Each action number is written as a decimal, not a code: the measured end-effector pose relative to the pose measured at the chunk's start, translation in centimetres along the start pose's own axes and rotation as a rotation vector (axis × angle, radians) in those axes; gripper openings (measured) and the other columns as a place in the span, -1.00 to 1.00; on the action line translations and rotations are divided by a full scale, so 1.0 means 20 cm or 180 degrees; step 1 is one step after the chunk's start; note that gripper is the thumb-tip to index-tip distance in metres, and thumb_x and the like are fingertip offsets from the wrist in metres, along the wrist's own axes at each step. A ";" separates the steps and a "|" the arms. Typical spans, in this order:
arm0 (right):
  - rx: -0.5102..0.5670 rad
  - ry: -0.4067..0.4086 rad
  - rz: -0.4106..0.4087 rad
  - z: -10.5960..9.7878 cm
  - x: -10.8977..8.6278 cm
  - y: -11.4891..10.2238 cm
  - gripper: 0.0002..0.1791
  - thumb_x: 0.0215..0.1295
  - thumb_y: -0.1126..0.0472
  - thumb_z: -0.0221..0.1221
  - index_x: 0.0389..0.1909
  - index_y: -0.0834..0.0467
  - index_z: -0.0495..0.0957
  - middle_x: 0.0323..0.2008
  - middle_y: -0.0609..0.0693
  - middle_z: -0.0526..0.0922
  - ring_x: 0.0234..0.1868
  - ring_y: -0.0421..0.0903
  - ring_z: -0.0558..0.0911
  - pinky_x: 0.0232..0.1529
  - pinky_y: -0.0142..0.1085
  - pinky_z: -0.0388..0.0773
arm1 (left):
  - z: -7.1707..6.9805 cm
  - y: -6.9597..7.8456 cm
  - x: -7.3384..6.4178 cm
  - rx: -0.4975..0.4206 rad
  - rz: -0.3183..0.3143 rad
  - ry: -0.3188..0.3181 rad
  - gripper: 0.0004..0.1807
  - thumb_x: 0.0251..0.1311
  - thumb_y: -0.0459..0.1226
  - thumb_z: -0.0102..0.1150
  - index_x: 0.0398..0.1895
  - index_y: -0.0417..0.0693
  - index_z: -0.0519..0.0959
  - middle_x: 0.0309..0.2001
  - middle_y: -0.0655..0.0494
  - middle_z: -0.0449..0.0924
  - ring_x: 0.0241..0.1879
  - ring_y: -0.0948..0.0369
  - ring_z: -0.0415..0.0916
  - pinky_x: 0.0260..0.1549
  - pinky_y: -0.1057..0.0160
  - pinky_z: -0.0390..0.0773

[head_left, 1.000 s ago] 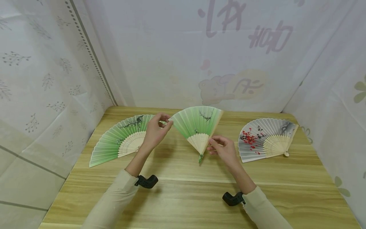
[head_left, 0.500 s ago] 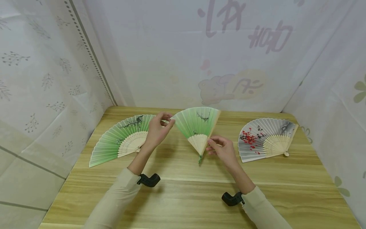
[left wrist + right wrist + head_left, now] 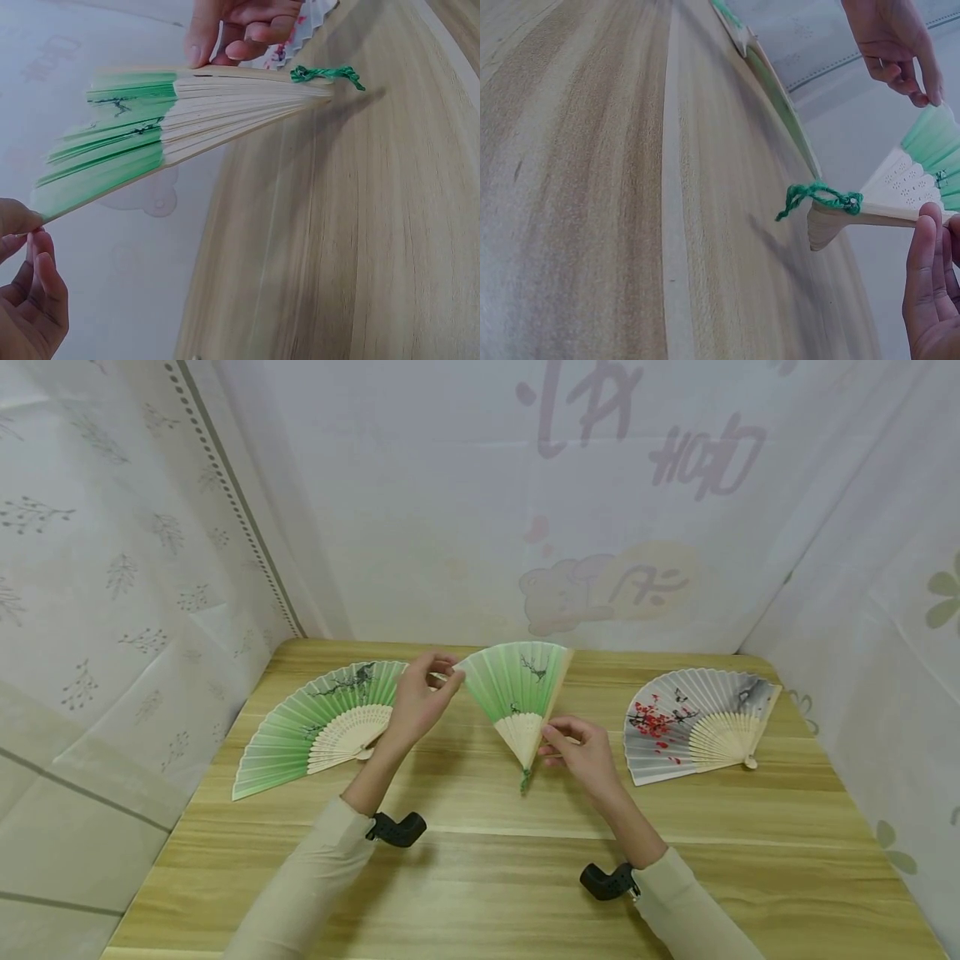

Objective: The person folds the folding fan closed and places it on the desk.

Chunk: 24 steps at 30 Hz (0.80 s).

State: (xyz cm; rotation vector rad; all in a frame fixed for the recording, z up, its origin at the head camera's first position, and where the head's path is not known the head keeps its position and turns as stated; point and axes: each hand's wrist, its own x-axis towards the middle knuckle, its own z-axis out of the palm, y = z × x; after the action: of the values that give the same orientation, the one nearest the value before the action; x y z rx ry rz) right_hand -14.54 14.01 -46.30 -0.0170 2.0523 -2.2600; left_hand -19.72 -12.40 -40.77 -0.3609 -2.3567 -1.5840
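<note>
A green folding fan [image 3: 517, 681], partly spread, is held up over the table between both hands. My left hand [image 3: 420, 697] pinches its upper left corner between thumb and fingers. My right hand [image 3: 581, 752] pinches the wooden guard stick on the right side, above the pivot. From the pivot hangs a green cord [image 3: 821, 199], also plain in the right wrist view. The fan's pale ribs [image 3: 232, 101] narrow toward the pivot in the left wrist view. Black branch drawings mark the green cloth.
A second green fan [image 3: 281, 747] lies spread on the table [image 3: 480, 877] at left, partly behind my left arm. A grey fan with red blossoms [image 3: 675, 714] lies spread at right. Printed cloth [image 3: 420, 510] hangs behind and at both sides.
The held fan's spread has narrowed, its right edge shifting left and its left corner moving right with my left hand. My right hand has drifted slightly left. The two lying fans stay put.
</note>
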 end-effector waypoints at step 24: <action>-0.0144 -0.0062 0.0045 0.02 0.00 -0.01 -0.79 0.44 0.33 0.24 -0.08 0.44 0.62 -0.21 0.25 0.61 -0.35 -0.02 0.73 -0.31 -0.15 0.71 | 0.06 0.00 0.02 -0.0109 -0.0011 -0.0053 -0.85 0.37 -0.36 0.27 -0.06 -0.18 0.61 -0.28 -0.05 0.63 -0.39 0.00 0.61 -0.41 0.15 0.58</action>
State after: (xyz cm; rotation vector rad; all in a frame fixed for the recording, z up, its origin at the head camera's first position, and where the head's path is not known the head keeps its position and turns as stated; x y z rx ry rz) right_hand -14.54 13.73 -46.02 -0.0275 2.0867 -2.1963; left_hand -20.14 -11.31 -41.08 -0.3789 -2.3461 -1.6310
